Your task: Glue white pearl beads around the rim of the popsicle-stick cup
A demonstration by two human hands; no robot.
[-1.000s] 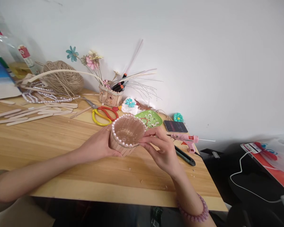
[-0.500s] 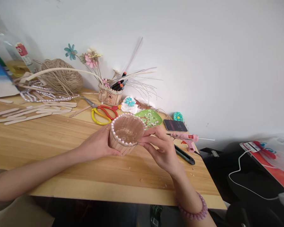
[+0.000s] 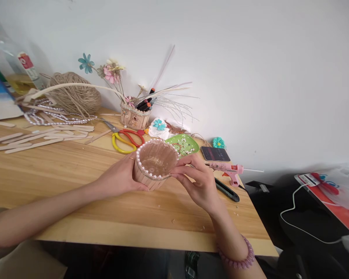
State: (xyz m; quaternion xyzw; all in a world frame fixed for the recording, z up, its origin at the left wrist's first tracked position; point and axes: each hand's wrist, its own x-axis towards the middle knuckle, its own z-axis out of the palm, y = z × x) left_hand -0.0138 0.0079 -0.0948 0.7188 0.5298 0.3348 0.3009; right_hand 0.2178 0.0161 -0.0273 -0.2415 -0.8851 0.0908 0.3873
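A small round cup (image 3: 155, 162) clad in wooden sticks, with a string of pearl beads round its rim, is tilted toward me just above the wooden table (image 3: 75, 186). My left hand (image 3: 120, 178) wraps round its left side and holds it. My right hand (image 3: 197, 180) pinches the bead rim on the cup's right side with thumb and forefinger. A pink bead bracelet (image 3: 238, 257) sits on my right wrist.
Behind the cup lie yellow-and-red scissors (image 3: 125, 139), a green dish of beads (image 3: 183, 144), a phone (image 3: 215, 154), a pink glue gun (image 3: 227, 169) and a black cutter (image 3: 227, 190). Further left are wooden sticks (image 3: 40, 139), a pearl string (image 3: 52, 116), a twine ball (image 3: 74, 95) and a decorated pen holder (image 3: 133, 116).
Both hands keep hold of the cup. My right fingers have shifted slightly along the bead rim; the view has drifted a little.
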